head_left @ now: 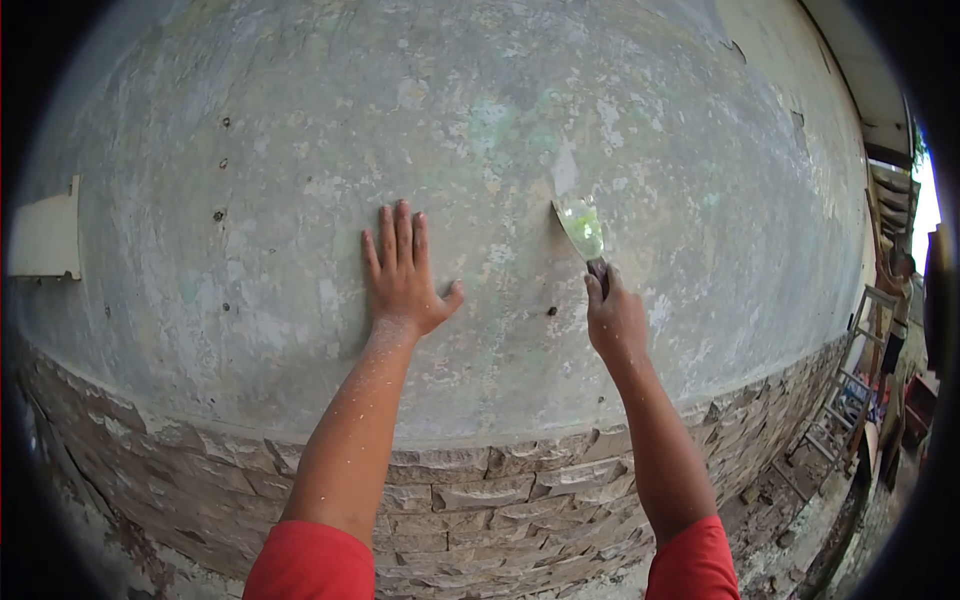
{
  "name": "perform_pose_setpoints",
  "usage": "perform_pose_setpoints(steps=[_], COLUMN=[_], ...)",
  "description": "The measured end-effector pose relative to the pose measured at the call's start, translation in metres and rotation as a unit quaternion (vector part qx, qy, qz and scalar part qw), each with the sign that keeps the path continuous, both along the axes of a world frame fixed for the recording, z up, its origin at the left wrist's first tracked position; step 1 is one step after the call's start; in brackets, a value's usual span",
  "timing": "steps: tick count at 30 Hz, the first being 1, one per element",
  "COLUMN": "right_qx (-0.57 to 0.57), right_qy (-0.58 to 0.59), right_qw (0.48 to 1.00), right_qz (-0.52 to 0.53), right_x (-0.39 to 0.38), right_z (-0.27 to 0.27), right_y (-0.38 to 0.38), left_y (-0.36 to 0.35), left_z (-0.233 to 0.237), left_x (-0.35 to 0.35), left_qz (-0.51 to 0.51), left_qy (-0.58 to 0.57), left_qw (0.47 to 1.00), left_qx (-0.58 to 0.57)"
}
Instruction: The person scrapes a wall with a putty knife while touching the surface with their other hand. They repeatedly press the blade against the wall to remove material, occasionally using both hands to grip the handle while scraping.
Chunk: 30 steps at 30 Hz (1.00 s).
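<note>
My left hand (405, 290) lies flat against a worn grey-green wall (300, 250), fingers spread and pointing up. To its right, my right hand (615, 312) is closed around the dark handle of a putty knife (582, 228). The broad metal blade points up and slightly left, its edge at the wall surface. Just above the blade is a pale scraped patch (565, 172). The paint around both hands is patchy and flaked. White flecks dot my left forearm.
Below the wall runs rough stone cladding (480, 490). Small dark holes mark the plaster at left, near a pale panel (45, 235). At far right stand a ladder (840, 410) and a person (897, 300). Rubble lies along the ground there.
</note>
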State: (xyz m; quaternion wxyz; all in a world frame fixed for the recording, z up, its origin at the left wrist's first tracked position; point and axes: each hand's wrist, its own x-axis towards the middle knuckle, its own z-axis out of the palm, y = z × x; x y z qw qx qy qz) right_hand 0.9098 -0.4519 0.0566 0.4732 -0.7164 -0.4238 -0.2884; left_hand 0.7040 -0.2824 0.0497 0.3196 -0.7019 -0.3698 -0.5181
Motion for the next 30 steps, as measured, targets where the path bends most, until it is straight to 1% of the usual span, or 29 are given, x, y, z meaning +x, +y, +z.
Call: perform_pose_setpoints(steps=[3,4,8,9,11,12,13,14,16,18,20,23,25,27,30], right_qx=[0.032,0.036,0.054,0.056,0.064,0.072,0.054,0.045,0.051,-0.021,-0.017,-0.018,-0.023,-0.036,-0.039], right_qy=[-0.017,-0.019,-0.036,-0.030,-0.037,-0.043,-0.004,-0.020,-0.040,-0.001,-0.009,-0.036,-0.032,-0.034,-0.032], right_qw=[0.999,0.999,0.998,0.998,0.997,0.996,0.998,0.999,0.998,1.000,1.000,0.999,0.999,0.999,0.999], right_qz=[0.009,0.006,0.016,0.027,0.004,-0.009,0.032,0.017,0.023,-0.003,0.020,0.002,0.000,-0.006,-0.004], right_x=[-0.007,-0.011,-0.037,-0.045,-0.052,-0.053,-0.053,-0.054,-0.066,-0.081,-0.089,-0.098,-0.096,-0.091,-0.054], right_z=[0.005,0.016,0.091,0.102,0.112,0.112,0.106,0.091,0.047,0.023,0.037,0.097,0.114,0.112,0.076], right_y=[0.004,0.007,0.019,0.021,0.028,0.032,0.033,0.033,0.030,0.026,0.028,0.034,0.035,0.030,0.014], left_y=[0.001,0.003,0.013,0.013,0.014,0.014,0.014,0.015,0.013,0.009,0.009,0.008,0.008,0.008,0.004], left_z=[0.000,0.000,-0.003,-0.005,-0.004,-0.004,-0.006,-0.006,-0.007,-0.012,-0.010,-0.007,-0.008,-0.008,-0.005], left_x=[0.000,-0.002,-0.005,-0.006,-0.006,-0.007,-0.008,-0.008,-0.006,-0.003,-0.004,-0.001,-0.002,-0.003,-0.002], left_qz=[-0.024,-0.027,-0.068,-0.068,-0.074,-0.079,-0.084,-0.090,-0.078,-0.090,-0.086,-0.080,-0.084,-0.077,-0.046], left_qy=[0.032,0.030,0.042,0.051,0.062,0.061,0.061,0.064,0.049,0.051,0.040,0.048,0.048,0.055,0.068], left_qw=[0.999,0.999,0.997,0.996,0.995,0.995,0.995,0.994,0.996,0.995,0.995,0.996,0.995,0.996,0.997], left_qx=[-0.010,-0.007,0.011,0.008,0.007,0.008,0.007,0.007,0.016,0.008,0.009,0.000,-0.006,-0.008,-0.013])
